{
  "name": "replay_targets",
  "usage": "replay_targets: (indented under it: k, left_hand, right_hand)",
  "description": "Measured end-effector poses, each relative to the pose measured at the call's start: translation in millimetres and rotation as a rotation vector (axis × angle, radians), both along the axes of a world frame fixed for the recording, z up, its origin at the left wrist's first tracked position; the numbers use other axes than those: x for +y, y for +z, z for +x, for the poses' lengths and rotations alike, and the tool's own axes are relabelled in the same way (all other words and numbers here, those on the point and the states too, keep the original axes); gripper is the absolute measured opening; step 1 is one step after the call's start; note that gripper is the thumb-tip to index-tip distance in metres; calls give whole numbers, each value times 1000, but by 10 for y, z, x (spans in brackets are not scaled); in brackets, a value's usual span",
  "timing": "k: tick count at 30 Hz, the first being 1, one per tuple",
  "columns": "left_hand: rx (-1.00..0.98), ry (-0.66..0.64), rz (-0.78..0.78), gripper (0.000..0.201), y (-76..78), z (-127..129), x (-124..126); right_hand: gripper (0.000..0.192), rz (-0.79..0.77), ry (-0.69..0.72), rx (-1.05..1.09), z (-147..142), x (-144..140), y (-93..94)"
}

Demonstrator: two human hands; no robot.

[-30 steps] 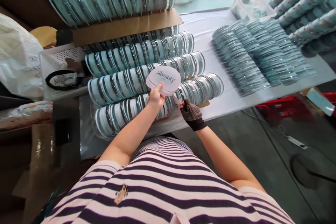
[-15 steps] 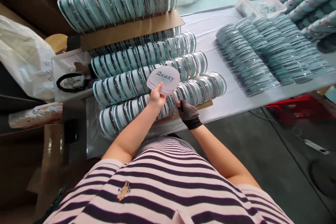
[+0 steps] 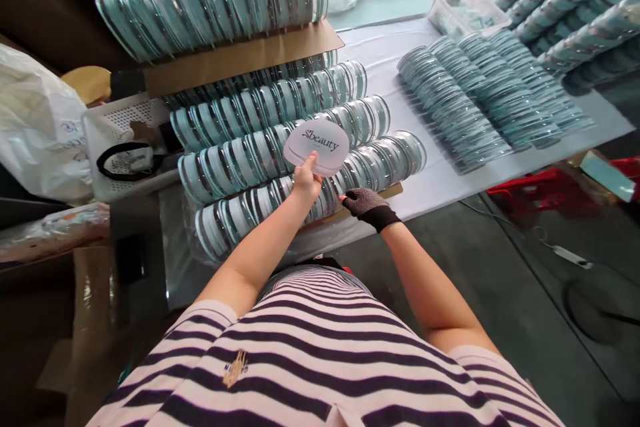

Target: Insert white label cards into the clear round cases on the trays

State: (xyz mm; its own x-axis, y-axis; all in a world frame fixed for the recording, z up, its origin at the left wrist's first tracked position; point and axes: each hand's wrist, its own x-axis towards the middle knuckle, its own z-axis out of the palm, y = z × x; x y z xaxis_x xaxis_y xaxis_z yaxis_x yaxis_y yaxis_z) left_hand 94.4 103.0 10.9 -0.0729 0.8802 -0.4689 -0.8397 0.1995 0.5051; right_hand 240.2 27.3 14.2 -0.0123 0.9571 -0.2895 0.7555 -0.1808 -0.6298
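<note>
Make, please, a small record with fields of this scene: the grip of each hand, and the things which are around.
Left grip: bare, thumb on top of a rounded white card lettered "beauty"
Right grip: dark glove, fingers curled beside the front row; cannot tell if it holds anything
Behind the card: more rows of teal-and-clear round pieces
Far right of table: teal rows, near a white bin
Left side: white basket with a black band

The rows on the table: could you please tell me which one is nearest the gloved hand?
It is the front row, closest to the striped shirt and right beside the gloved right hand; the other rows lie farther off.
</note>
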Motion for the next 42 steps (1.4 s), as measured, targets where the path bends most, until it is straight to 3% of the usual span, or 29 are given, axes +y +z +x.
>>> replay_targets:
  k: [5, 8, 12, 15, 17, 20, 22, 26, 28, 30, 35, 42]
  left_hand:
    - [108, -66, 88, 36, 66, -33, -206]
    - [198, -126, 167, 34, 55, -129, -405]
    - [296, -81, 179, 28, -11, -238, -542]
    - [266, -87, 139, 29, -14, -294, -542]
    - [218, -81, 123, 33, 27, -358, -502]
    - [156, 0, 75, 39, 109, -514, -382]
    - [120, 52, 49, 41, 142, -620, -284]
    - [64, 84, 45, 43, 113, -698, -158]
    - [51, 88, 40, 44, 72, -675, -146]
    - [48, 89, 46, 46, 38, -646, -155]
    - [63, 66, 58, 44, 18, -641, -178]
    - [60, 67, 54, 42, -4, -658, -149]
  right_hand:
    - [44, 490, -213, 3, 110, 225, 253]
    - [55, 603, -121, -13, 36, 183, 344]
    - [61, 704, -45, -131, -324, -63, 320]
    - [54, 597, -115, 33, -494, -105, 224]
    - [53, 553, -275, 104, -441, -94, 187]
    - [57, 611, -451, -58, -198, -258, 227]
    - [56, 556, -377, -244, -74, -530, 283]
    - [46, 181, -92, -524, -158, -1044, 282]
    - [45, 13, -9, -564, -309, -1074, 212]
    - [44, -61, 36, -554, -458, -927, 122]
    - [43, -21, 74, -525, -608, -437, -14]
    - [33, 188, 8, -464, -600, -464, -128]
